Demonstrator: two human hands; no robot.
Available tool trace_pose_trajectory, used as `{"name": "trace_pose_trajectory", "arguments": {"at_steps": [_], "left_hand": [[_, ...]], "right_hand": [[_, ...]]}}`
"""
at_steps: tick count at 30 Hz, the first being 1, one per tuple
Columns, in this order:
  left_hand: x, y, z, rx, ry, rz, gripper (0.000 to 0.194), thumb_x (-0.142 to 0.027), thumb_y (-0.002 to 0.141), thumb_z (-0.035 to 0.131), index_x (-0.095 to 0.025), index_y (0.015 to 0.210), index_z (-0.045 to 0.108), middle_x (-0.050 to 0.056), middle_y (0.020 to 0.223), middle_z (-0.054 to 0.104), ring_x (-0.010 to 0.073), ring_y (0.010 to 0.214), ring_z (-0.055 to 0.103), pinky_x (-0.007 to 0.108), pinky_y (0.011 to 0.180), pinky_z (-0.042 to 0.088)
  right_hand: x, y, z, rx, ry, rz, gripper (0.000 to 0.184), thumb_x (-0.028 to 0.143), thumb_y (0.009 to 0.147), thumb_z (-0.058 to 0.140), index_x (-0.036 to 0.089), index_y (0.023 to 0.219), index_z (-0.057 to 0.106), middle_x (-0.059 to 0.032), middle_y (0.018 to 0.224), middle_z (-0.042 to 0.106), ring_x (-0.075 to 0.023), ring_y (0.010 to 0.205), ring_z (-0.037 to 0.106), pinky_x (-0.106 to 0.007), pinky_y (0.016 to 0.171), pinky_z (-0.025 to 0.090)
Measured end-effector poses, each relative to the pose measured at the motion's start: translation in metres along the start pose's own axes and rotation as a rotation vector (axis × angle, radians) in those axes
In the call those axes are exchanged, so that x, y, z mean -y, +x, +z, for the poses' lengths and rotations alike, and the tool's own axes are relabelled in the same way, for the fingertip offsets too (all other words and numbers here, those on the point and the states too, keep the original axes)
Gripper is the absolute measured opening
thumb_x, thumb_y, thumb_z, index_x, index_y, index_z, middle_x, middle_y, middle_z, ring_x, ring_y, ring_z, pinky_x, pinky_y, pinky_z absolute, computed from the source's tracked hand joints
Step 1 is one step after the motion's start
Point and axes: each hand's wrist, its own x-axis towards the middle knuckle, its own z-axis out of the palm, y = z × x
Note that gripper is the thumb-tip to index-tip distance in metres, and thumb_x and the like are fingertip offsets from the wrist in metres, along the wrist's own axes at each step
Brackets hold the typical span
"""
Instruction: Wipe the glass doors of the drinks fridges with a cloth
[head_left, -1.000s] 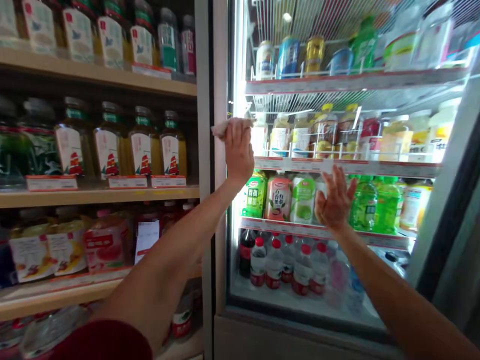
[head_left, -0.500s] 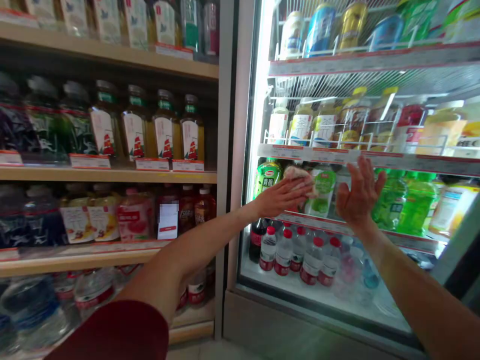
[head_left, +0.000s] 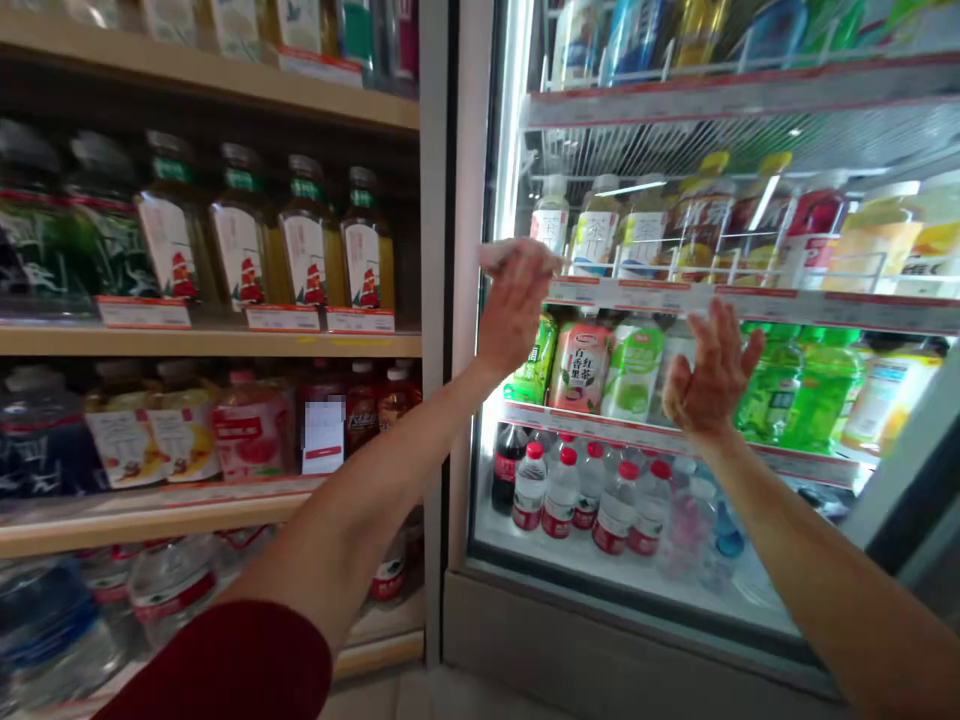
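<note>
My left hand (head_left: 516, 305) presses a pale cloth (head_left: 501, 254) against the glass door (head_left: 637, 560) of a lit drinks fridge, near its left edge at the height of the second shelf. Its fingers are closed over the cloth. My right hand (head_left: 709, 372) lies flat on the same glass further right, fingers spread and holding nothing. Behind the glass stand green and pink tea bottles (head_left: 583, 366) and, lower down, small water bottles with red caps (head_left: 562, 490).
To the left are open wooden shelves (head_left: 210, 342) with amber drink bottles (head_left: 300, 240), pouch drinks and large water bottles. The fridge frame (head_left: 450, 300) runs upright between shelves and glass. A dark door edge (head_left: 907, 500) slants at the right.
My left hand with the cloth swept from the upper left of the glass down to the middle and has come back up to the left. My right hand stayed flat on the glass.
</note>
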Motion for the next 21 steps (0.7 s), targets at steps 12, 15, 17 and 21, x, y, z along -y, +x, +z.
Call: {"name": "trace_pose_trajectory", "arguments": {"at_steps": [12, 15, 17, 21], "left_hand": [[0.004, -0.009, -0.004, -0.126, 0.054, 0.036, 0.049, -0.014, 0.090, 0.023, -0.018, 0.139, 0.023, 0.003, 0.150, 0.017, 0.0160, 0.136, -0.010, 0.048, 0.116, 0.008], [-0.006, -0.020, -0.004, 0.074, 0.031, 0.505, 0.049, -0.014, 0.090, 0.028, -0.023, 0.138, 0.025, -0.002, 0.149, 0.021, 0.0132, 0.138, -0.003, 0.040, 0.117, 0.013], [-0.009, -0.024, -0.005, 0.153, 0.031, 0.698, 0.048, -0.017, 0.089, 0.033, -0.024, 0.136, 0.029, -0.003, 0.148, 0.024, 0.0123, 0.138, 0.004, 0.033, 0.116, 0.017], [0.000, -0.015, -0.008, -0.128, 0.117, 0.265, 0.051, -0.009, 0.087, 0.031, -0.013, 0.138, 0.026, 0.008, 0.150, 0.016, 0.0208, 0.138, -0.002, 0.045, 0.116, 0.016]], "right_hand": [[0.003, 0.002, -0.007, 0.058, -0.034, -0.001, 0.048, 0.029, 0.086, 0.030, 0.018, 0.132, 0.036, -0.0105, 0.142, 0.035, -0.0202, 0.136, 0.025, -0.048, 0.110, 0.014], [0.003, 0.002, -0.007, 0.045, -0.009, -0.008, 0.049, 0.028, 0.086, 0.032, 0.019, 0.133, 0.036, -0.0095, 0.143, 0.035, -0.0212, 0.135, 0.027, -0.048, 0.110, 0.015], [0.002, 0.002, -0.007, 0.041, -0.003, -0.013, 0.049, 0.027, 0.086, 0.033, 0.020, 0.134, 0.035, -0.0087, 0.143, 0.035, -0.0216, 0.135, 0.027, -0.048, 0.110, 0.015], [0.002, 0.003, -0.007, 0.023, -0.009, -0.026, 0.050, 0.026, 0.086, 0.034, 0.020, 0.135, 0.033, -0.0085, 0.143, 0.036, -0.0214, 0.134, 0.029, -0.048, 0.110, 0.017]]}}
